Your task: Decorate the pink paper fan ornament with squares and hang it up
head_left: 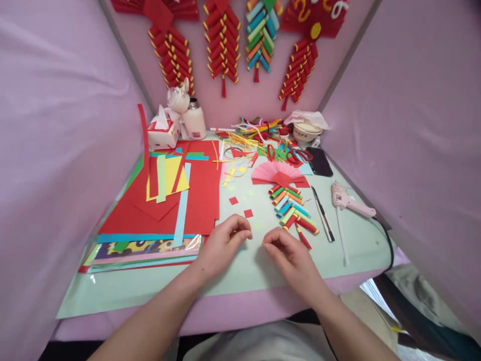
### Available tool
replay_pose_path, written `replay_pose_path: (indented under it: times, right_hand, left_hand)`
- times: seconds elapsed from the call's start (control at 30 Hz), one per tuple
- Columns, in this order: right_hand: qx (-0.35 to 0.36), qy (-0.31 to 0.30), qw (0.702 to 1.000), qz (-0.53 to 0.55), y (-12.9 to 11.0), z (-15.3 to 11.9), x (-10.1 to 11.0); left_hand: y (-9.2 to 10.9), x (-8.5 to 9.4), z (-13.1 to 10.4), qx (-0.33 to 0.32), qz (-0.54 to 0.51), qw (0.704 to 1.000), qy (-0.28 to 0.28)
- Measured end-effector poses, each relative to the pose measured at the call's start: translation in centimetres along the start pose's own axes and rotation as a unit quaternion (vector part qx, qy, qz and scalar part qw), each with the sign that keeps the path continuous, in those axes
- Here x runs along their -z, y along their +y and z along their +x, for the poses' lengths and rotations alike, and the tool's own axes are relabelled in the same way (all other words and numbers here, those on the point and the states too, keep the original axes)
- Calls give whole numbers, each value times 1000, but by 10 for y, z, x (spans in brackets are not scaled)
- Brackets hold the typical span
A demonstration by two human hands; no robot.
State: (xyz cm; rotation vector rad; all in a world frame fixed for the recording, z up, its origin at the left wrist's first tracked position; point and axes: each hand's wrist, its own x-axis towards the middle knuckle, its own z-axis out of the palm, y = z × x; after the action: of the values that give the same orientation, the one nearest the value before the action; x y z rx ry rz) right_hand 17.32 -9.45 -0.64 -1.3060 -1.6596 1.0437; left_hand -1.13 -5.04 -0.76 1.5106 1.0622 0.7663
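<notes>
My left hand [230, 241] is raised a little above the table's front part, its fingers curled with the thumb near the fingertips; nothing can be made out between them. Facing it, my right hand [285, 251] has thumb and forefinger pressed together, and whatever it may hold is too small to see. Beyond my right hand lies a paper firecracker string [291, 208] of coloured rolls with a red tassel, topped by a pink pleated fan [274, 171]. Two small red squares, one nearer [248, 213] and one farther [233, 201], lie beyond my left hand.
Red sheets [203, 200] and paper strips cover the left side. A craft knife [322, 213], a pink glue gun [349, 200] and a phone [320, 161] lie right. Scissors [298, 156], a bottle [195, 120], a tissue box [163, 131] and bowls [307, 131] stand or lie behind.
</notes>
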Motion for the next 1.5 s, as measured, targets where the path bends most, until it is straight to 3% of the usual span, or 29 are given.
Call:
replay_pose_path:
  times: [0.1, 0.2, 0.6, 0.73, 0.93, 1.03, 1.13, 1.2, 1.27, 1.4, 1.5]
  right_hand:
    - [52, 12, 996, -71, 0, 16, -13]
    - [65, 32, 992, -103, 2, 26, -18]
    - [58, 22, 995, -83, 13, 33, -16]
    - [98, 4, 991, -95, 13, 34, -17]
    - [154, 48, 972, -169, 8, 39, -20]
    - [153, 76, 972, -164, 8, 44, -18]
    - [138, 102, 976, -135, 9, 47, -14]
    - [136, 108, 978, -116, 11, 48, -13]
    - [142, 100, 980, -101, 13, 49, -14]
    - [160, 69, 980, -95, 16, 48, -18]
    - [172, 43, 979, -102, 16, 47, -18]
  left_hand:
    - [-4, -2, 2, 12, -72, 997, 35]
    - [-7, -1, 3, 7, -59, 997, 54]
    - [-9, 2, 3, 2, -51, 998, 29]
    - [-10, 4, 6, 23, -71, 997, 32]
    - [-4, 6, 11, 90, -161, 982, 49]
    - [3, 20, 20, 62, -113, 991, 47]
    - [12, 48, 47, -30, 81, 990, 116]
    - [18, 67, 77, -83, 226, 958, 154]
    - [21, 79, 113, -114, 384, 906, 137]
    - [19, 79, 182, -133, 436, 882, 115]
    - [10, 68, 215, -140, 454, 875, 96]
